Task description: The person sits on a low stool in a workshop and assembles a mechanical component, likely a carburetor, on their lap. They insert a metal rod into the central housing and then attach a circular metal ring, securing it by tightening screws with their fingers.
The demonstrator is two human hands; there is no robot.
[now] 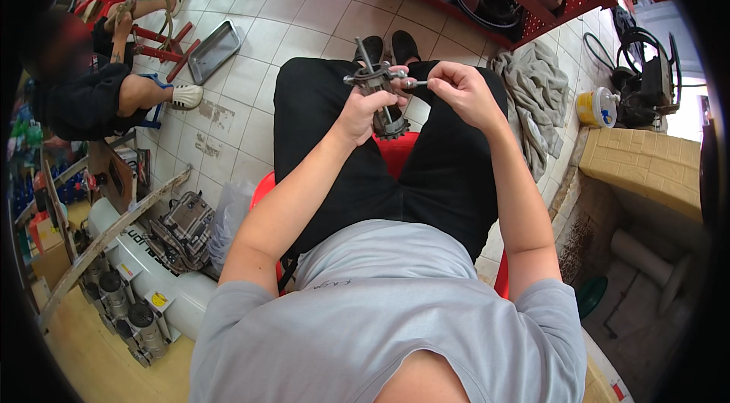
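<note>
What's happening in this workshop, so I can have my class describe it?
A person seated on a red chair is handling a cylindrical metal assembly above their lap. The left hand grips its body, while the right hand pinches a thin metal rod at its side; whether the rod is fastened there is hard to tell. To the left, another person sits near a metal tray on the tiled floor.
</note>
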